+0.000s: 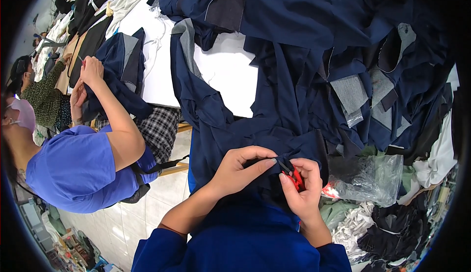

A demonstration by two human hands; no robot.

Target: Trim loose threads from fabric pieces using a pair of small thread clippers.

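Observation:
Dark navy cloth (294,100) spreads from the table down over my lap. At its near edge, my left hand (243,169) pinches a fold of the navy cloth between thumb and fingers. My right hand (304,188) is closed round a pair of small red-handled thread snips (296,179), close beside the fingers of my left hand. The snips' blades are partly hidden by my fingers and the cloth, so I cannot tell whether they are cutting.
More navy garment pieces with grey parts (349,95) heap on the white table (228,70). A clear plastic bag (375,178) lies to my right, above piles of white and black cloth scraps (392,228). On my left a co-worker in a blue shirt (73,169) handles similar navy cloth.

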